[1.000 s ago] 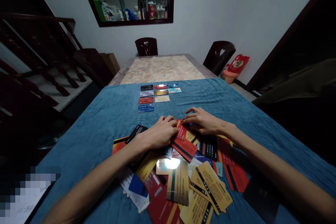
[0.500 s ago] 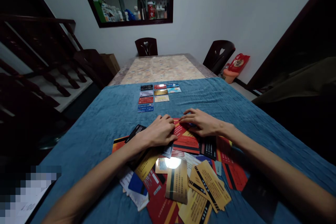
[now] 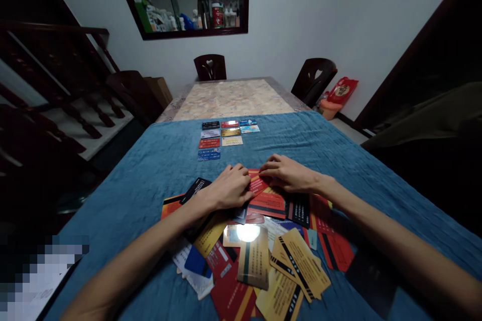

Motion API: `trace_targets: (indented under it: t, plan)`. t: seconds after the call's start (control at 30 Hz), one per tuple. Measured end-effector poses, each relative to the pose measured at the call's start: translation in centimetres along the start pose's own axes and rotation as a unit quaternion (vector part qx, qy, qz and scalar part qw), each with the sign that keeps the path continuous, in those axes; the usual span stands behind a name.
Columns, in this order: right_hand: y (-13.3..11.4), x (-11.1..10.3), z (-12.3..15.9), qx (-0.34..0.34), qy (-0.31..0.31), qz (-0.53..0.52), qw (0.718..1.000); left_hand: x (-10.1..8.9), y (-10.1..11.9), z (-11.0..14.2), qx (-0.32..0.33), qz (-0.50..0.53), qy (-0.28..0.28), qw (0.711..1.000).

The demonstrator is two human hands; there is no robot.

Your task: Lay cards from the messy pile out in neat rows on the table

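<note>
Both hands rest low over the far part of a loose pile of plastic cards. My left hand point(image 3: 231, 186) is closed, its fingers curled down and its thumb near the left edge of a red card point(image 3: 257, 184). From the other side, my right hand point(image 3: 288, 174) has bent fingertips at that card's right edge; what lies under its palm is hidden. Nearer me in the pile are a red card with a dark stripe point(image 3: 268, 204), a gold card point(image 3: 254, 261) with a bright glare spot above it, and yellow cards point(image 3: 299, 263) lying overlapped.
Beyond the hands, several cards lie face up in columns, a blue card point(image 3: 209, 154) nearest. A blue cloth point(image 3: 169, 160) covers the near table. Chairs point(image 3: 314, 77) stand around it. A dark card-like object point(image 3: 371, 281) lies under my right forearm; a pixelated bright object point(image 3: 37, 281) is at lower left.
My right hand has shifted very slightly right, its fingertips drawing back a little along the red card. My left hand stays nearly still, and the laid-out cards are unmoved.
</note>
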State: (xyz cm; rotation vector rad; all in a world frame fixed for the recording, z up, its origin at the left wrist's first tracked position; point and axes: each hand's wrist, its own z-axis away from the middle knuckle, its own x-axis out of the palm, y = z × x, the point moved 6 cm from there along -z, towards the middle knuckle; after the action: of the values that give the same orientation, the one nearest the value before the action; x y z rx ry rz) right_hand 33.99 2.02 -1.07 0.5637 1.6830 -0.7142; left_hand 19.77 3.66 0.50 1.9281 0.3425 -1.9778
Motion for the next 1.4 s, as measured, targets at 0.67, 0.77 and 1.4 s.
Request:
trace_targets:
  t: [0.67, 0.77, 1.4]
  plan:
    - [0.6, -0.7, 0.2, 0.015, 0.049, -0.034, 0.998, -1.5, -0.3, 0.1, 0.019, 0.033, 0.029, 0.999]
    - [1.4, -0.3, 0.2, 0.051, 0.076, -0.009, 0.996, -1.7, -0.6, -0.1, 0.013, 0.036, 0.036, 0.999]
    - [2.4, -0.4, 0.3, 0.144, 0.135, -0.019, 0.98, -1.3, -3.2, -0.5, -0.03, 0.098, 0.091, 0.991]
